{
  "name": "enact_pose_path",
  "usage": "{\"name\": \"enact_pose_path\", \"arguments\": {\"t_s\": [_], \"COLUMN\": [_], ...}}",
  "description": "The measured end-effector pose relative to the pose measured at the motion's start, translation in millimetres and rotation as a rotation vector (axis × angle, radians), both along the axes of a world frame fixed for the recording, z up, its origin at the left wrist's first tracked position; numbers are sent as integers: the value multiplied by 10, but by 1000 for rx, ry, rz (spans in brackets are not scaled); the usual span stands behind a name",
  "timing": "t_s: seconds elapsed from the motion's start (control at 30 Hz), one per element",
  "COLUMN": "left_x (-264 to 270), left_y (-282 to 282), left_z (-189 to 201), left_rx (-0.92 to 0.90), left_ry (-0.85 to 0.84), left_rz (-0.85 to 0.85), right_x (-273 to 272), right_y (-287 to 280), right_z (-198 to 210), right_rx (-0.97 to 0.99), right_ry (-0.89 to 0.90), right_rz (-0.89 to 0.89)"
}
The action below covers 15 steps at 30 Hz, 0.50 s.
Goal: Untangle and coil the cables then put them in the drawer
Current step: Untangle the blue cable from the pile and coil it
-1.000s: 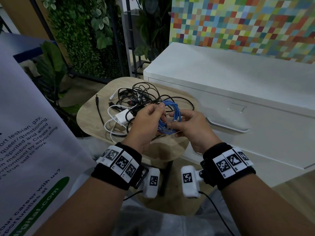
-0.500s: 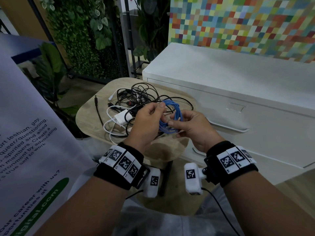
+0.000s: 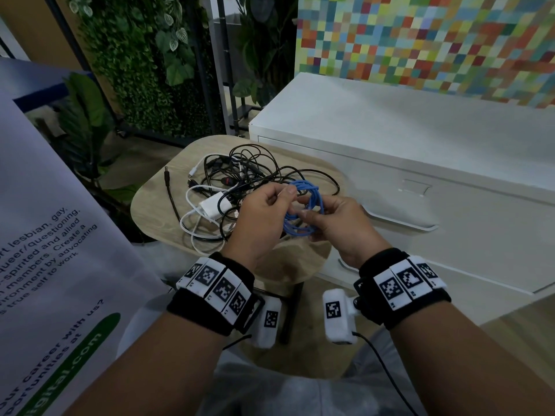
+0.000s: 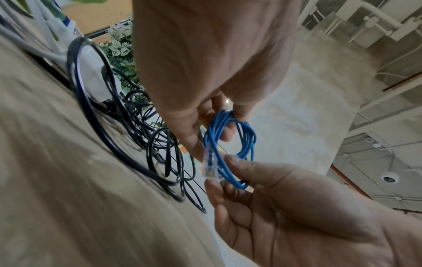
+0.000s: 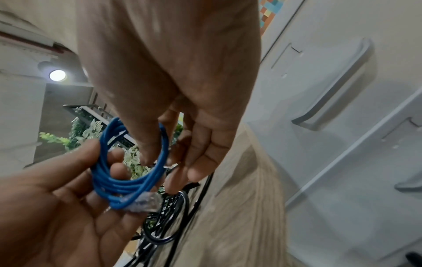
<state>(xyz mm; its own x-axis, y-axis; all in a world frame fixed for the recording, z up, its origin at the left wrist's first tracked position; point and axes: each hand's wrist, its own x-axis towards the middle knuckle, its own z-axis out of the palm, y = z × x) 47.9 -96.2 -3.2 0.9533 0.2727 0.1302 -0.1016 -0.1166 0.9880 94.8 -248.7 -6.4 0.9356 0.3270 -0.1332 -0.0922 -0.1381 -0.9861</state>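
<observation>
Both hands (image 3: 303, 217) apparently pinching blue cable coil (image 3: 303, 210).

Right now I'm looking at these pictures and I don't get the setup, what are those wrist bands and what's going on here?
A person works bare-handed; the black bands hold small cameras. One picture comes from a head camera, the other two from each wrist. The left hand and right hand both grip a coiled blue network cable; its clear plug shows in the left wrist view. A tangle of black and white cables lies on the round wooden table, beside a white drawer cabinet, drawers closed.
</observation>
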Motion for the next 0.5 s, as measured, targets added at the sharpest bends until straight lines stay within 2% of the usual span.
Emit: {"name": "enact_pose_path", "arguments": {"t_s": [0.17,0.37,0.5], "left_x": [-3,-35,-40], "left_y": [5,-33,-35], "left_z": [-3,-28,-1], "left_rx": [3,2,-37], "left_ry": [19,20,23], "left_rz": [-15,-39,-11], "right_x": [5,3,11], "right_y": [2,-13,-34], "right_z": [13,48,3], "right_rx": [66,-50,33], "right_ry": [121,40,41], "right_rz": [0,-35,-27]}}
